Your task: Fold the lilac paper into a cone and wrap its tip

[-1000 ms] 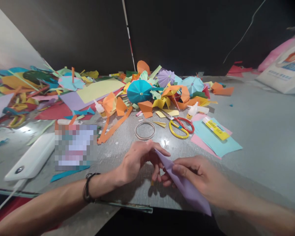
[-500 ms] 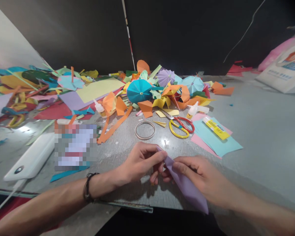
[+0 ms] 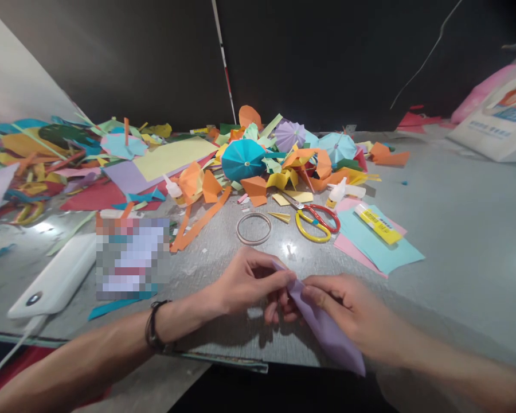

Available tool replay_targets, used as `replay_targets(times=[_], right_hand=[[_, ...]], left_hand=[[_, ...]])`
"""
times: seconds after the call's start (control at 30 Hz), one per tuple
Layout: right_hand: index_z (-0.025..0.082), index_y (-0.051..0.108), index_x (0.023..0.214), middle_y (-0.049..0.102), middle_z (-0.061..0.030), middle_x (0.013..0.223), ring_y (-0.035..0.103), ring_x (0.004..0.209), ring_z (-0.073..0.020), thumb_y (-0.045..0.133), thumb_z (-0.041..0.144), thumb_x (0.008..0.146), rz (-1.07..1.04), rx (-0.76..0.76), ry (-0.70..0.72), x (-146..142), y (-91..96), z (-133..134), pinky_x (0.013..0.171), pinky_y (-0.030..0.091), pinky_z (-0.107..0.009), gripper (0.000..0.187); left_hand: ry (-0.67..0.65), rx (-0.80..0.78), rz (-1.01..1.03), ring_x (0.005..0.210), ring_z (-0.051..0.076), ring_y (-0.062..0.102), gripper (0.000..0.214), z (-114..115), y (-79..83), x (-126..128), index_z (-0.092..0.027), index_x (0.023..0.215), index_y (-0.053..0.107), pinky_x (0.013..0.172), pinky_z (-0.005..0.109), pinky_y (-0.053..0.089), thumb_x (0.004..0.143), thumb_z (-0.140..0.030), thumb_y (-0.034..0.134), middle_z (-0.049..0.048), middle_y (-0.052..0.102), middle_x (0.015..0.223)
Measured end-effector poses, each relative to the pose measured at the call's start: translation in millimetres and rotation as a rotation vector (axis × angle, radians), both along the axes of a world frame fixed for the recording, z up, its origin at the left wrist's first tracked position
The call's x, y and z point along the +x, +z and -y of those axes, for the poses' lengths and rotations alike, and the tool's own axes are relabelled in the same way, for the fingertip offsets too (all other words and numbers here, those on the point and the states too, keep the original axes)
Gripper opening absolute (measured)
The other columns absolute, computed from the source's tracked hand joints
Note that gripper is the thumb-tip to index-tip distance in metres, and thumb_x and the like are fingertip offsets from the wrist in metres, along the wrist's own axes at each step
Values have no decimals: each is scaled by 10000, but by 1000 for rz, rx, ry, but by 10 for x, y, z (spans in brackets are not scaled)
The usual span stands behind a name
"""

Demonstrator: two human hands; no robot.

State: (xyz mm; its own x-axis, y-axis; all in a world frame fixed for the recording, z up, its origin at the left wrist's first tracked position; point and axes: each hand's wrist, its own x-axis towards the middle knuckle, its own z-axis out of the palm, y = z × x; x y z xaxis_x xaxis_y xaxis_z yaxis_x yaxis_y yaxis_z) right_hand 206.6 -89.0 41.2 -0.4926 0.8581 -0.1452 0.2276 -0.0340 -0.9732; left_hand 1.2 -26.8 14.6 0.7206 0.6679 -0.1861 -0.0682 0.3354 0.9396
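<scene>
A sheet of purple paper (image 3: 333, 338), folded or rolled narrow, slants between my two hands over the table's front edge. My left hand (image 3: 258, 281) pinches its upper end between thumb and fingers. Lower down, my right hand (image 3: 346, 307) grips the same paper, thumb on top. The fingers under the paper are partly hidden. Just beyond my hands lie a silver ring (image 3: 254, 229), a small yellow paper cone (image 3: 279, 217) and scissors (image 3: 313, 222) with red and yellow handles.
Coloured paper scraps and paper umbrellas (image 3: 243, 160) are heaped along the back. A yellow glue stick (image 3: 378, 223) lies on blue-green paper (image 3: 395, 259) at the right. A white power bank (image 3: 54, 278) with a cable is at the left. A white bag (image 3: 499, 123) stands far right.
My left thumb has slid slightly right and down along the purple paper, closer to my right hand. Both hands keep their hold; the things on the table stay put.
</scene>
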Motion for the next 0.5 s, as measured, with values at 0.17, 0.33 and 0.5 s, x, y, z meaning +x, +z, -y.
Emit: replay_targets(times=[0.17,0.33,0.5], right_hand=[[251,794,1116,795,-54,1052,730,975,-232,479,533,1070,0,-18,64,47,70,-25,928,565,-377,426],[230,795,1106,804,-69,1054,750,993,-241,473,547,1068,7,-85,81,81,75,-31,944,582,-392,453],[231,773,1145,800,-70,1095,764,1030,-232,476,496,1079,-101,-157,69,45,78,-11,983,595,-399,403]], left_hand=[[-11,-20,39,423,136,658,357,-5,50,-38,-101,729,729,382,188,501,843,-427,822,58,717,613],[18,-31,56,355,101,589,362,-32,60,-52,-95,667,708,351,174,465,849,-393,805,50,697,580],[29,-36,78,327,92,559,366,-40,19,-24,-101,684,694,345,181,489,845,-407,812,25,682,554]])
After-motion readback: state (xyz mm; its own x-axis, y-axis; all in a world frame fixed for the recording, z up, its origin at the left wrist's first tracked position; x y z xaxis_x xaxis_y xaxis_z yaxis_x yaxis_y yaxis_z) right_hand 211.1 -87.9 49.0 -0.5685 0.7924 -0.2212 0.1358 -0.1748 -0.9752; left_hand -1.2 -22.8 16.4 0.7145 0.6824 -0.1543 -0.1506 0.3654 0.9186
